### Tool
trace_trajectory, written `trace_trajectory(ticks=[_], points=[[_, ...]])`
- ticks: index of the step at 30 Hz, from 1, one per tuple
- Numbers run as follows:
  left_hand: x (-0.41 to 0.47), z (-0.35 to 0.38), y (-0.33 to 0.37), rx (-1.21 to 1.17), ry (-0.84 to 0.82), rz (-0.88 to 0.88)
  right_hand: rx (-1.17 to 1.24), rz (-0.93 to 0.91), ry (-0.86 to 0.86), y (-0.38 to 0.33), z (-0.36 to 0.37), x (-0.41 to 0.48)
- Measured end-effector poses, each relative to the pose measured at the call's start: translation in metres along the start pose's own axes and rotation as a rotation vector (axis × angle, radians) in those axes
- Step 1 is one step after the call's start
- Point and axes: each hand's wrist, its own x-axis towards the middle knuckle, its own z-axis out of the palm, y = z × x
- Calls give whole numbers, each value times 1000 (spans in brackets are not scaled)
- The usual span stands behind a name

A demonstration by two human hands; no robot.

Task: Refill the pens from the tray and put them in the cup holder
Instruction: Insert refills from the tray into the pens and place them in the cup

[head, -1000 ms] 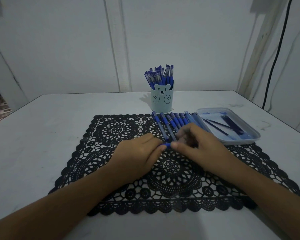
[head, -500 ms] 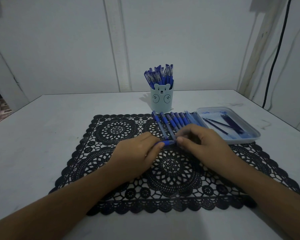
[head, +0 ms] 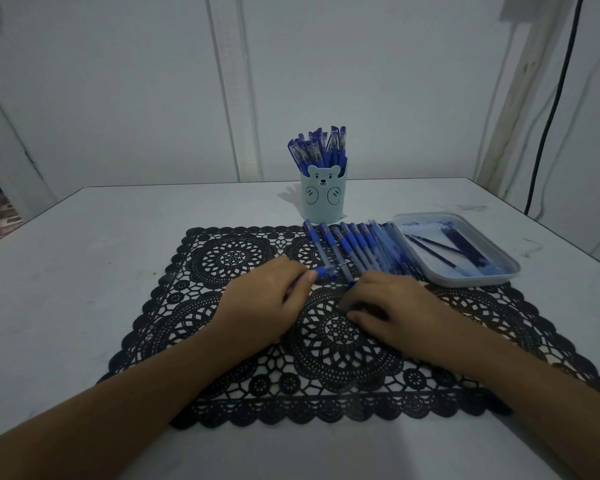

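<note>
My left hand (head: 267, 299) is closed around a blue pen (head: 321, 273), whose grip end pokes out past my fingertips. My right hand (head: 395, 306) rests curled on the black lace mat (head: 222, 258), a small gap from the left; whether it grips anything I cannot tell. Just beyond my knuckles a row of pens (head: 354, 247) lies side by side on the mat's far edge, the last ones touching the tray (head: 499, 275), which holds dark refills (head: 440, 245) and sits near the table's right edge. The bear-faced cup holder (head: 323, 195), packed with upright pens, stands just behind the row. The white table (head: 84, 271) is bare to the left of the mat and along its near edge. Faint blue print in the tray is too blurred to read.
</note>
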Motion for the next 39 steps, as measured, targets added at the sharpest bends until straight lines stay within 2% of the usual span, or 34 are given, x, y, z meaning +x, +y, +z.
trace_trajectory(ticks=[4, 9, 14, 17, 19, 22, 23, 24, 26, 28, 31, 33, 35, 39], points=[[-1, 1, 0, 9, 14, 20, 83, 90, 63, 1, -4, 1], [-1, -1, 2, 38, 5, 87, 328, 258, 309, -1, -10, 3], [-2, 1, 2, 40, 7, 221, 305, 231, 216, -5, -6, 5], [-1, 0, 1, 13, 7, 154, 508, 331, 231, 4, -17, 4], [-1, 0, -1, -25, -2, 68, 657, 438, 332, 20, -25, 4], [0, -1, -1, -39, -18, -19, 917, 603, 681, 49, -38, 5], [0, -1, -1, -38, -22, -31, 936, 628, 796, 56, -42, 5], [0, -1, -1, -36, -25, -33, 879, 636, 869, 61, -44, 4], [0, -1, -2, -31, -34, -27, 559, 610, 885, 65, -42, 0], [0, 0, -3, -31, -57, -30, 170, 530, 764, 62, -33, 0], [0, 0, -3, -29, -55, -26, -141, 378, 484, 65, -15, 4], [0, 0, -3, -27, -53, -28, -267, 327, 382, 71, -8, 5], [0, -1, -3, -30, -63, -35, -309, 322, 354, 71, -9, 4], [1, -1, -2, -38, -61, -24, -310, 425, 442, 75, -23, 3]])
